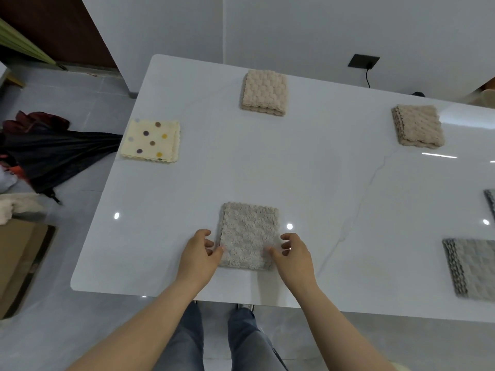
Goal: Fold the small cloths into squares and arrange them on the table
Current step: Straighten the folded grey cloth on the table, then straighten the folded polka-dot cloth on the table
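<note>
Table [321, 183] under both hands. Folded grey cloth [247, 234] lies flat between thumbs, extending beyond fingertips. Left hand [198, 255]: fingers loosely curled, thumb tip touching cloth's left edge. Right hand [296, 257]: likewise, thumb on right edge. Neither grips.

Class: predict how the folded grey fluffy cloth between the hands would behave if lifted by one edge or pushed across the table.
Probably floppy: the grey cloth is soft pile in loose layers, so lifting one edge would likely unfold it. On the glossy table it should slide, not roll.
</note>
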`<state>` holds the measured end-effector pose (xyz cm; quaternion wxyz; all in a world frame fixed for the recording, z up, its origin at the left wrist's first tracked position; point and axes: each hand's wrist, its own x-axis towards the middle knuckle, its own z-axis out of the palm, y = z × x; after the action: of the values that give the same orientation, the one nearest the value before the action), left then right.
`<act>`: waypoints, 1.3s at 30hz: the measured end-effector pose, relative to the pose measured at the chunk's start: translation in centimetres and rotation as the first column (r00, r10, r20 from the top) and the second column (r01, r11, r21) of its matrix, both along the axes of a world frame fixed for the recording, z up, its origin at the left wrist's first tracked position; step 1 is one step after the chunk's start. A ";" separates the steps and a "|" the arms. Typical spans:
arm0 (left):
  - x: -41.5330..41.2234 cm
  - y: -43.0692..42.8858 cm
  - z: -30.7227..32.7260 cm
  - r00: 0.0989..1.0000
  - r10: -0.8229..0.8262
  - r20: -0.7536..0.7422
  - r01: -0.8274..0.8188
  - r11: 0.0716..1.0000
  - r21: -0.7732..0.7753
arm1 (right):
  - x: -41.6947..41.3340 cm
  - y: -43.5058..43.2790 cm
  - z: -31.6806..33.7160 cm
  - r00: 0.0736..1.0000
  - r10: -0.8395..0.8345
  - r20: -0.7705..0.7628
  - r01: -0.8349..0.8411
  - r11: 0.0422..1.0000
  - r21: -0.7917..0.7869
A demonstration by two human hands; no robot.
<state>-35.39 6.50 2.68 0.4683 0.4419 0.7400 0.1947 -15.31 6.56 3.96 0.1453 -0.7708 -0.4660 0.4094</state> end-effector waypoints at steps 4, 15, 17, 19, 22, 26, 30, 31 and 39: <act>-0.3 -0.2 1.3 0.999 0.034 0.021 -0.035 0.998 0.044 | -0.1 0.7 1.7 0.991 0.126 0.054 -0.133 0.979 0.154; -1.5 -2.9 3.9 0.985 0.166 0.044 -0.170 0.980 0.101 | -3.6 2.2 4.7 0.948 0.302 -0.103 -0.286 0.947 0.144; -2.6 -3.0 4.4 0.984 0.170 0.042 -0.174 0.978 0.116 | -5.0 2.4 5.1 0.939 0.329 -0.099 -0.313 0.937 0.153; -4.0 -3.1 4.8 0.985 0.170 0.039 -0.174 0.977 0.126 | -6.7 2.5 5.3 0.929 0.359 -0.085 -0.344 0.926 0.153; -7.0 -3.2 5.2 0.986 0.168 0.023 -0.169 0.975 0.142 | -10.0 2.5 5.2 0.924 0.375 -0.076 -0.362 0.921 0.147; -12.7 -3.8 5.8 0.988 0.154 0.004 -0.153 0.975 0.159 | -15.5 2.0 5.4 0.933 0.345 -0.100 -0.329 0.932 0.151; -19.3 -4.1 6.7 0.994 0.110 0.001 -0.108 0.980 0.165 | -21.3 0.9 5.6 0.955 0.261 -0.143 -0.241 0.960 0.139; -21.2 -4.2 7.0 0.994 0.106 0.000 -0.104 0.980 0.171 | -22.9 0.6 5.6 0.958 0.243 -0.150 -0.223 0.965 0.139; -31.2 -3.7 7.9 1.000 0.018 -0.025 -0.013 0.981 0.196 | -31.2 -0.8 6.3 0.983 0.124 -0.137 -0.105 0.985 0.140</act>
<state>-66.57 2.81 10.57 0.4110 0.4826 0.7269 0.2642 -46.51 5.78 10.22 0.2058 -0.6996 -0.5239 0.4401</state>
